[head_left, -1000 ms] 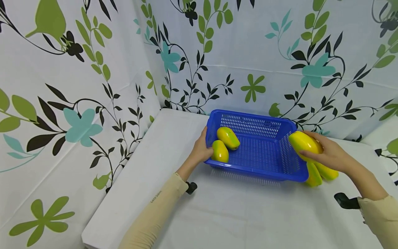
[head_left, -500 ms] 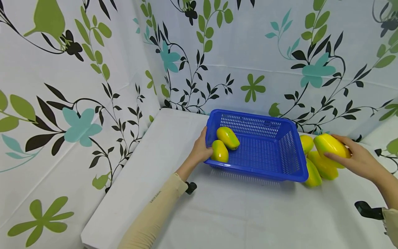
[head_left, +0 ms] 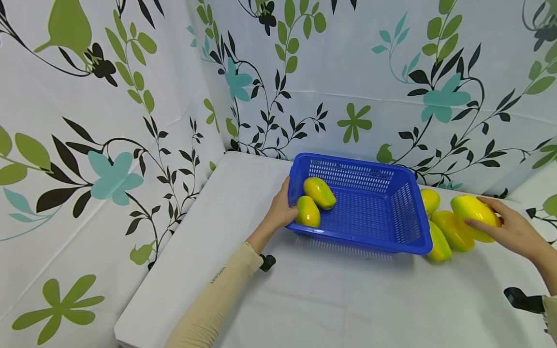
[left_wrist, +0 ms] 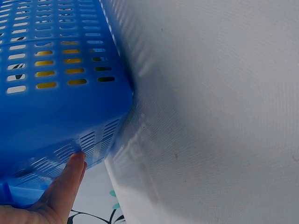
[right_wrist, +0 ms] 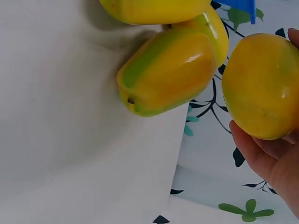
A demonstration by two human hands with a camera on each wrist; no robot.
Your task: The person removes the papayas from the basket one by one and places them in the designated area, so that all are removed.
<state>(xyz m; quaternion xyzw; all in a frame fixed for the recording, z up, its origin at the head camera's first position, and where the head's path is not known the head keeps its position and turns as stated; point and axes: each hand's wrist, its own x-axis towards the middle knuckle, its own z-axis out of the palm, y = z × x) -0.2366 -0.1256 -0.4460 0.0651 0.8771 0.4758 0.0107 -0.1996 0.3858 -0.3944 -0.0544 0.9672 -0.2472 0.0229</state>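
Note:
A blue plastic basket (head_left: pixel 365 212) with slotted walls stands on the white table. My left hand (head_left: pixel 280 208) holds its left end, thumb at the rim; in the left wrist view, fingers (left_wrist: pixel 70 179) lie along the slotted wall. Inside, at the left, are two yellow-green papayas, one behind (head_left: pixel 319 192) and one in front (head_left: pixel 308 212). My right hand (head_left: pixel 509 227) grips another papaya (head_left: pixel 473 215) from its right side, thumb and fingers around it. Close beside that hand, three more papayas lie by the basket's right end: front (head_left: pixel 439 244), middle (head_left: pixel 453 231) and back (head_left: pixel 430 200).
White cloth curtains (head_left: pixel 304 121) printed with leaves and flowers hang behind and at the left of the table (head_left: pixel 326 299). The table's left edge runs diagonally toward the back corner. Its far edge lies close behind the basket.
My right hand has moved right with its papaya, from over the basket's right end to beyond the papayas outside, bringing the back one into sight. The left hand and basket stay put.

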